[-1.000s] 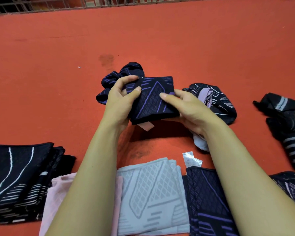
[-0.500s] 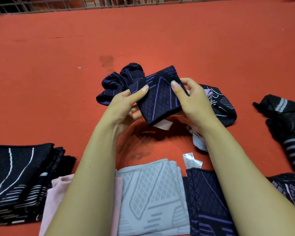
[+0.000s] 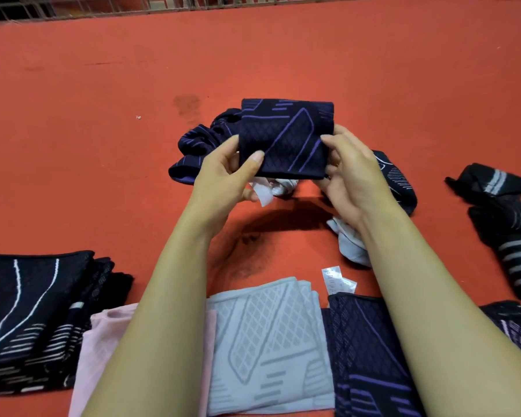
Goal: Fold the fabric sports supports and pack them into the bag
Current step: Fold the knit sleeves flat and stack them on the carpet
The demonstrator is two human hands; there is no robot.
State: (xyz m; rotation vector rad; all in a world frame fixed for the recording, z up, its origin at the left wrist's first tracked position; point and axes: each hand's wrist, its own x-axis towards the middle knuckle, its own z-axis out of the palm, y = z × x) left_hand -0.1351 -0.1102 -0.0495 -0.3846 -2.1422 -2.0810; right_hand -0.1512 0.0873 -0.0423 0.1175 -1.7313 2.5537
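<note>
I hold a folded navy support with purple lines (image 3: 286,139) upright above the red surface. My left hand (image 3: 226,173) grips its lower left edge, thumb on the front. My right hand (image 3: 348,173) pinches its right edge. A white label (image 3: 263,192) hangs below it. Behind it lies a crumpled navy and purple support (image 3: 199,145). Folded piles lie near me: black with white lines (image 3: 33,314), pink (image 3: 100,350), grey (image 3: 268,350), navy and purple (image 3: 364,356). No bag is in view.
Loose supports lie on the red surface (image 3: 283,61): a black one with white lines (image 3: 397,182) behind my right hand, black ones with grey stripes (image 3: 506,224) at the right. A white cloth (image 3: 349,245) and a paper tag (image 3: 336,279) lie beside my right forearm. A metal rail (image 3: 73,10) runs along the far edge.
The folded navy support has been turned from flat and tilted to upright and lifted a little. My right hand slid to its right edge; my left moved to its lower left.
</note>
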